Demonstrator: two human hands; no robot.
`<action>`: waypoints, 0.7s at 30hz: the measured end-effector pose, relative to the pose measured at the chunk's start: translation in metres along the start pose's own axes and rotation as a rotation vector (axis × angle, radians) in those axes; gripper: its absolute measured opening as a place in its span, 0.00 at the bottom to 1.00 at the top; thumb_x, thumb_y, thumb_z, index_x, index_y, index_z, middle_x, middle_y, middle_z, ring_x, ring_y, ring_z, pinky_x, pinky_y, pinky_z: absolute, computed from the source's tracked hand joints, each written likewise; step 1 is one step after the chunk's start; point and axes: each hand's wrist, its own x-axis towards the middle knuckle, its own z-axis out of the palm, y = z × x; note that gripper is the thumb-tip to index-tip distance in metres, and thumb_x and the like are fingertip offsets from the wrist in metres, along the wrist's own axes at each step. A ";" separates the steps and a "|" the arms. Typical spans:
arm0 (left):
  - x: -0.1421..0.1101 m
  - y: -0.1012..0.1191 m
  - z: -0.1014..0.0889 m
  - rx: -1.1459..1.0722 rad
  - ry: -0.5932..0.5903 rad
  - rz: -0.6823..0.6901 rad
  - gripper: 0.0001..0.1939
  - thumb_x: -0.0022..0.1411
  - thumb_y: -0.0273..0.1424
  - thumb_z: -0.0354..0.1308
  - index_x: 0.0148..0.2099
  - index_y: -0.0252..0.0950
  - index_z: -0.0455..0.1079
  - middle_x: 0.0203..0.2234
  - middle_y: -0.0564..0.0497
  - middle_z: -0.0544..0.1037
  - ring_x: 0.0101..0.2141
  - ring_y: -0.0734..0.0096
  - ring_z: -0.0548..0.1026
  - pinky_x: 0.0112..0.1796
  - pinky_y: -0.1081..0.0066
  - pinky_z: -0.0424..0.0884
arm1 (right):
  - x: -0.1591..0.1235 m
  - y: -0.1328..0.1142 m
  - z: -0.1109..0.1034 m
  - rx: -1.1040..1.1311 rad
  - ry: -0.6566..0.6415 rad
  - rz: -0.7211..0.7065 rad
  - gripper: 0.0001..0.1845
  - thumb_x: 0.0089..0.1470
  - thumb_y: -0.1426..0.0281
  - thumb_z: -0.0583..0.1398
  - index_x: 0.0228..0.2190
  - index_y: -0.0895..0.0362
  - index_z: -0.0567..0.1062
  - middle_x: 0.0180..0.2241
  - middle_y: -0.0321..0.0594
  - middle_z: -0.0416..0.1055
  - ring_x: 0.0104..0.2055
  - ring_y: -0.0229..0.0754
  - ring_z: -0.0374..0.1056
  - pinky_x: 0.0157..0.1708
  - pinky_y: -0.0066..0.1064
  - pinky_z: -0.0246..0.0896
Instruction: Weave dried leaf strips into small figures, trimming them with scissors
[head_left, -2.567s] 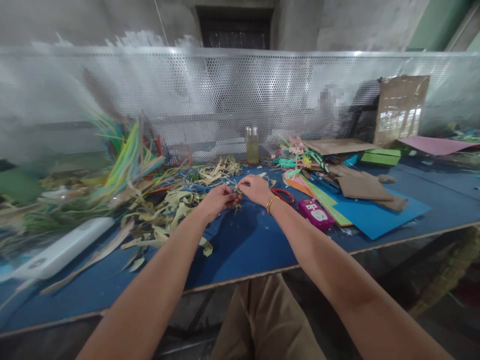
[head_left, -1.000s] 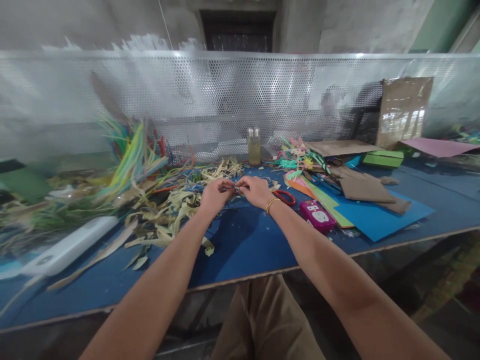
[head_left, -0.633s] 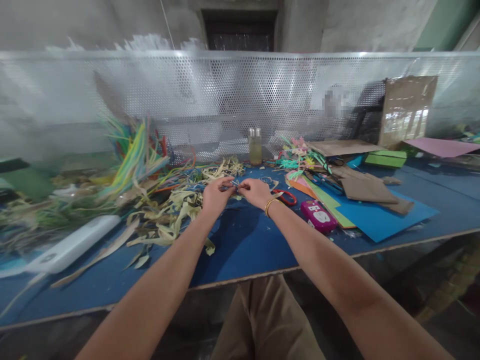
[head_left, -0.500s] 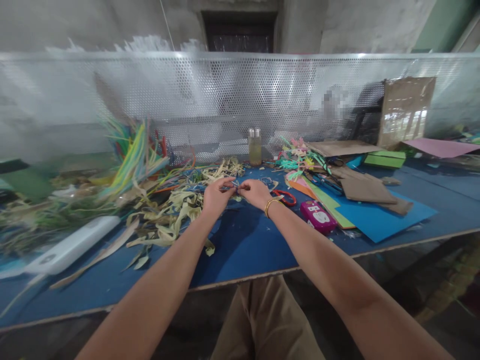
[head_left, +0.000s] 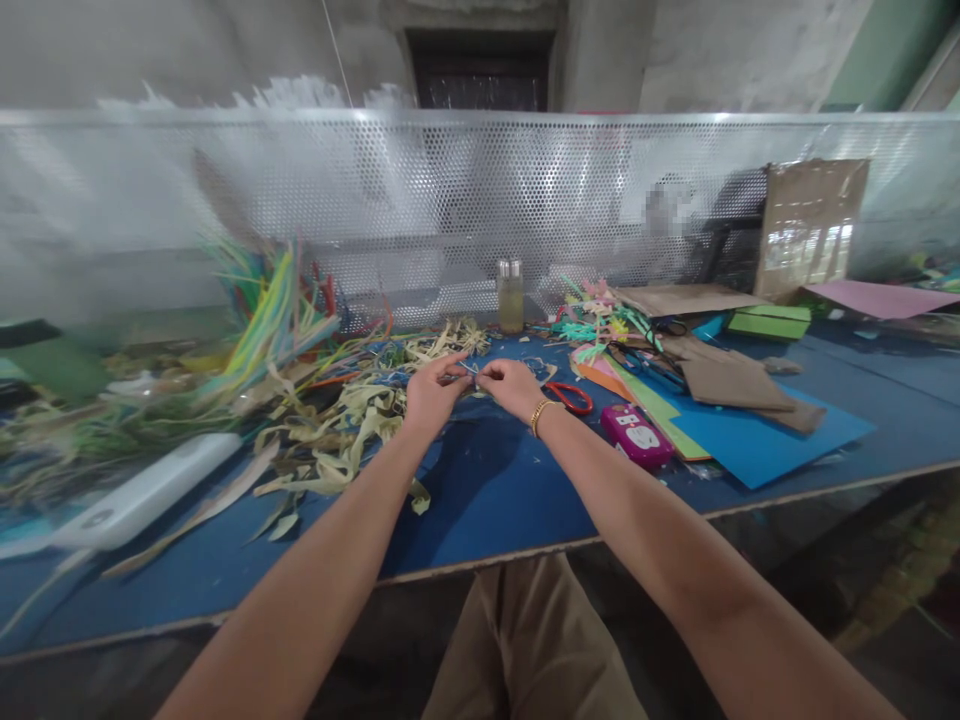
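Observation:
My left hand [head_left: 436,390] and my right hand [head_left: 511,388] meet over the middle of the blue table, fingertips nearly touching. Both are closed in a pinch on a thin pale-blue strand [head_left: 469,367], a short bit of which shows between them; its exact kind is too small to make out. Just right of my right hand lie scissors with red handles [head_left: 571,398], partly hidden by the wrist. Dry, pale, curled leaf strips [head_left: 352,430] are heaped beside my left hand.
A white power strip [head_left: 150,490] and colourful strips [head_left: 270,320] are at left. Behind my hands stands a jar [head_left: 511,297] before a perforated metal screen [head_left: 465,200]. At right lie a purple box [head_left: 636,435], blue paper [head_left: 757,440], brown cardboard [head_left: 735,380] and paper flowers [head_left: 592,320].
My hands keep almost the same place and pinch, with only slight finger movement around the strand. The whole view has shifted a little; nothing on the table has visibly moved.

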 end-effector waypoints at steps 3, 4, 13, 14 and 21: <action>-0.001 -0.001 0.002 -0.095 -0.008 -0.083 0.24 0.42 0.28 0.65 0.46 0.35 0.73 0.26 0.52 0.76 0.27 0.71 0.73 0.32 0.71 0.70 | 0.000 0.001 0.002 0.065 0.055 0.050 0.07 0.46 0.66 0.58 0.25 0.56 0.74 0.25 0.35 0.72 0.28 0.37 0.65 0.30 0.27 0.57; -0.001 -0.002 0.003 -0.125 -0.010 -0.109 0.24 0.41 0.28 0.65 0.46 0.35 0.73 0.26 0.52 0.76 0.27 0.71 0.73 0.31 0.71 0.70 | 0.000 0.000 0.002 0.072 0.061 0.064 0.07 0.46 0.66 0.57 0.24 0.56 0.73 0.24 0.35 0.71 0.28 0.37 0.64 0.29 0.27 0.56; -0.003 0.006 0.001 -0.405 0.099 -0.440 0.20 0.42 0.25 0.66 0.41 0.34 0.74 0.26 0.50 0.77 0.27 0.74 0.75 0.25 0.78 0.67 | 0.002 -0.007 -0.015 -0.177 0.164 0.033 0.11 0.49 0.67 0.53 0.20 0.55 0.71 0.30 0.39 0.72 0.35 0.41 0.63 0.36 0.31 0.54; -0.002 0.006 0.000 -0.410 0.117 -0.479 0.19 0.42 0.24 0.65 0.41 0.35 0.73 0.26 0.50 0.77 0.26 0.75 0.74 0.23 0.79 0.65 | 0.001 -0.009 -0.018 -0.204 0.189 0.029 0.11 0.49 0.68 0.53 0.20 0.56 0.71 0.31 0.40 0.72 0.36 0.41 0.63 0.38 0.32 0.53; -0.002 0.001 0.000 -0.288 0.099 -0.617 0.16 0.43 0.18 0.62 0.36 0.35 0.67 0.17 0.54 0.72 0.15 0.77 0.69 0.14 0.80 0.53 | -0.012 -0.027 -0.025 -0.235 0.282 -0.271 0.05 0.50 0.68 0.56 0.26 0.56 0.70 0.33 0.43 0.70 0.42 0.46 0.62 0.45 0.37 0.52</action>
